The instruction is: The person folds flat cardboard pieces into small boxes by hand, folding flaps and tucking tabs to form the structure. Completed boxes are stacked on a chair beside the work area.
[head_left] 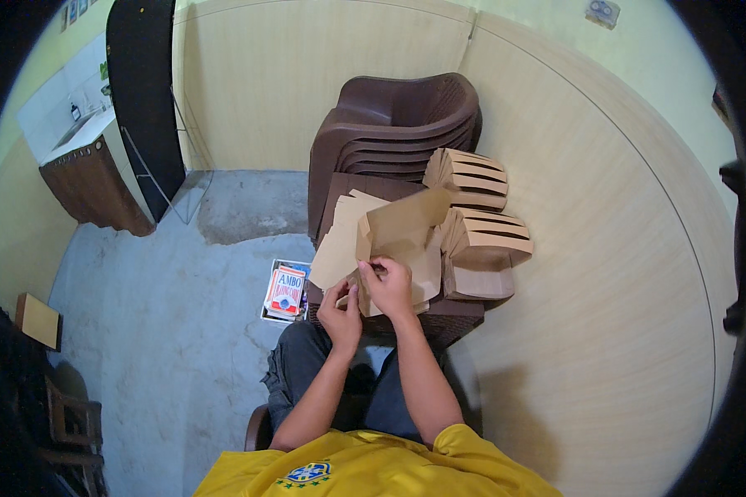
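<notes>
A partly folded brown cardboard box (404, 225) is in front of me, its far wall and a side flap standing up. My right hand (388, 288) pinches its near left corner between thumb and fingers. Just left of it and lower, my left hand (340, 316) closes its fingertips on the box's near edge. Beneath the box lie several flat cardboard blanks (336, 253), fanned out unevenly. They rest on a dark brown woven-pattern plastic surface (460, 310). My fingers partly cover the corner they hold.
Two nested stacks of folded cardboard boxes (471, 184) (482, 277) stand to the right, beside the pale panelled wall (588, 248). Behind are stacked brown plastic chairs (365, 137). A small white crate (267, 311) with a printed carton (287, 291) sits on the floor at left.
</notes>
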A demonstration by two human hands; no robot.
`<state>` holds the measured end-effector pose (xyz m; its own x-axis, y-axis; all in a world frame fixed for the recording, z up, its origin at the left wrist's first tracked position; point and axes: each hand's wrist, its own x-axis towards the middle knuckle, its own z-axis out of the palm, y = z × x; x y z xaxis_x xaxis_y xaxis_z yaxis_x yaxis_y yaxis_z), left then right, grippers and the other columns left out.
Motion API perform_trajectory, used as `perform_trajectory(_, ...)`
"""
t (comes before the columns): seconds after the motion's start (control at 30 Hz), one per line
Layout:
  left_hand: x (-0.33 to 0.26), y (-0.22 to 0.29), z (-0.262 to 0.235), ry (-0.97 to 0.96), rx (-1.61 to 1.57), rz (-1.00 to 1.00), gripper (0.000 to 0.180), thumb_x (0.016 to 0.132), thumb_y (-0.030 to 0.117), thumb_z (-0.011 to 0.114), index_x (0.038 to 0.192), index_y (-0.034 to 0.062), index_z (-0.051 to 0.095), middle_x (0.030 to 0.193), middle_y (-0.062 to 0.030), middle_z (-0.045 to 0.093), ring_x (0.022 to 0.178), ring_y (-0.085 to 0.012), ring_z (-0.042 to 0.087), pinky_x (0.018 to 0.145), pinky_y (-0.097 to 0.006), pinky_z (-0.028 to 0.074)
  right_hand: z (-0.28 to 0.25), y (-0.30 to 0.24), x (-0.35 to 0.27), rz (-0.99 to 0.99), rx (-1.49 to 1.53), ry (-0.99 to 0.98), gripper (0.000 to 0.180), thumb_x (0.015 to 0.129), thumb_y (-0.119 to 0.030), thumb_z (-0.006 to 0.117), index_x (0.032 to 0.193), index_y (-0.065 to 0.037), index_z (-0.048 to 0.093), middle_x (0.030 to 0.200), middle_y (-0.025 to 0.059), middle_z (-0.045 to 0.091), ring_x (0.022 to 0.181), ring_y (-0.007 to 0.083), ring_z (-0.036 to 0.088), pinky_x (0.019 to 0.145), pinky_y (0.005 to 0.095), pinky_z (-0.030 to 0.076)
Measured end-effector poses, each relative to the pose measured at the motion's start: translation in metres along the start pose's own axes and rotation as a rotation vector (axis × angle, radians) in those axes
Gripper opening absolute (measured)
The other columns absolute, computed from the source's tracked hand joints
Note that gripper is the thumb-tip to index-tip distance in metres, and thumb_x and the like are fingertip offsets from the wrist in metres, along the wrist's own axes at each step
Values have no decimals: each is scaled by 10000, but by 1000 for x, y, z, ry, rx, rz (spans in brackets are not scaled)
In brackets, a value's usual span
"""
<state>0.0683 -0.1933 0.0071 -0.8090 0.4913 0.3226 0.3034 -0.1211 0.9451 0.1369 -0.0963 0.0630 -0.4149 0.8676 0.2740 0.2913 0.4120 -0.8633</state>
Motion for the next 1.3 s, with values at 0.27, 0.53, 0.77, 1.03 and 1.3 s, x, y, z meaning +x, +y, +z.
perform_trajectory(0.27,9,-2,13,-32,-286,-318,245,1004,112,760,1210,-19,743,1013,-96,753,941,-169,706,854,-329,569,3,37,-21,38,8,-13,231,950,-77,743,1149,39,744,1055,179,800,982,296,773,888,404,588)
perform_trajectory(0.53,12,-1,10,-87,-150,-250,292,924,68,785,1211,22,771,888,-44,729,848,-130,691,803,-307,566,2,59,-14,35,127,-93,220,925,-94,729,1122,-4,769,1058,213,794,981,403,767,860,454,588)
perform_trajectory(0.77,16,1,8,-82,-128,-320,320,875,8,791,1195,6,773,818,9,675,780,-73,619,746,-246,525,-7,49,-18,133,71,-212,231,933,-11,750,1157,44,749,1069,106,793,964,191,743,889,360,587)
perform_trajectory(1.03,20,-1,2,-137,-117,-273,330,832,34,823,1160,21,798,779,-2,697,736,-88,645,725,-267,539,-9,51,-22,46,154,-200,252,934,-14,752,1178,51,756,1088,105,795,998,178,739,896,337,586)
perform_trajectory(1.3,20,-7,-3,-192,-155,-314,304,838,52,849,1138,25,814,772,-13,730,725,-90,673,721,-275,557,-13,61,-21,185,217,-300,194,993,-4,713,1173,46,767,1080,71,780,946,135,722,839,288,595)
